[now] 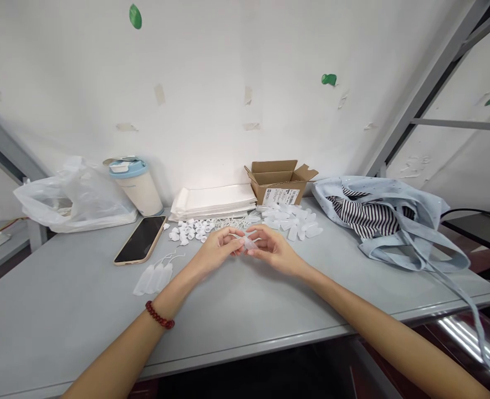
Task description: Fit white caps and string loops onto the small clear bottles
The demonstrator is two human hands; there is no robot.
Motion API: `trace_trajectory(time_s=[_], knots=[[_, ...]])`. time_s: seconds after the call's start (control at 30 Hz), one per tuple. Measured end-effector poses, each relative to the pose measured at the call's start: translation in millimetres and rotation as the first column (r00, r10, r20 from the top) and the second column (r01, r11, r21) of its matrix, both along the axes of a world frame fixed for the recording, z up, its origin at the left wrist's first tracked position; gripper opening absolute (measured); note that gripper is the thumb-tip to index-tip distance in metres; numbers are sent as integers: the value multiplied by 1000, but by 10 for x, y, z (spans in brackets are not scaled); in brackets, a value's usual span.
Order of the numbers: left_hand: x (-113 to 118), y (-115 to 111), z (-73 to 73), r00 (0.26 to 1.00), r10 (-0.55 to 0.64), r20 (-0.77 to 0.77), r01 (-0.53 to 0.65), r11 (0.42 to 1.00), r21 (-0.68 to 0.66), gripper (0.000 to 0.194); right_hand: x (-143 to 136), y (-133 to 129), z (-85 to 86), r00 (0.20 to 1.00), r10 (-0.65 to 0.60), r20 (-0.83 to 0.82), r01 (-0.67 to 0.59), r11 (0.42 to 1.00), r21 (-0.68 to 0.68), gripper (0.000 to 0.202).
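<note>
Over the middle of the table, my left hand [221, 246] and my right hand [275, 249] meet fingertip to fingertip. Both pinch a small translucent plastic tube [250, 244], partly covered by the fingers. Behind my left hand lies a heap of small white caps [189, 230], with a bunch of thin white strings [231, 222] beside it. Past my right hand is a pile of loose translucent tubes [294, 220]. Several tubes with white strings at one end [154, 279] lie together left of my left forearm.
A phone [141, 239] lies at the left, near a white cup with a blue lid [139, 185] and a plastic bag [72, 197]. White envelopes [214, 200] are stacked by the wall beside an open cardboard box [280, 185]. A light-blue cloth bag [422, 202] rests at the right.
</note>
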State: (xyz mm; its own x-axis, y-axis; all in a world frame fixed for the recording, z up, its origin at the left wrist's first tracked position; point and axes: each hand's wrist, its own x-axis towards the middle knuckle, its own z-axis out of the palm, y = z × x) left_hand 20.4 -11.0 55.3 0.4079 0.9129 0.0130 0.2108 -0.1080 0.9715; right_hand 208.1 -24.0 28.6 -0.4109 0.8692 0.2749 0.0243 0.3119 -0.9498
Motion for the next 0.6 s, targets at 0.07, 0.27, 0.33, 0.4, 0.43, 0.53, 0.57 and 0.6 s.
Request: trace_trajectory(time_s=[0.07,0.27,0.33,0.4,0.43,0.53,0.57,0.6], knots=[[1,3,-12,1000,-24,-4,24,999,37,27,-3,-8,5,1000,-24,20,24,1000,21,40],[5,9,-67,993,-25,-119,48,980,194,29,-20,-27,8,996,-27,84,26,1000,16,33],[7,1,-68,988,-23,-153,58,973,223,28,-25,-29,0,997,-17,79,17,1000,-4,31],[8,-6,-66,985,-32,-171,73,969,237,29,-29,-27,-10,998,-18,64,20,999,-27,30],[9,-8,-68,984,-33,-175,76,967,242,29,-30,-24,-15,998,-23,57,26,999,-40,30],[18,-7,-88,986,4,-164,38,967,252,28,-30,-13,-23,998,-45,42,48,996,-72,31],[22,-7,-96,988,35,-153,6,966,258,27,-30,-11,-24,998,-47,35,49,996,-79,31],[27,-9,-103,988,68,-141,-28,963,269,26,-30,-9,-22,999,-46,27,48,995,-84,32]])
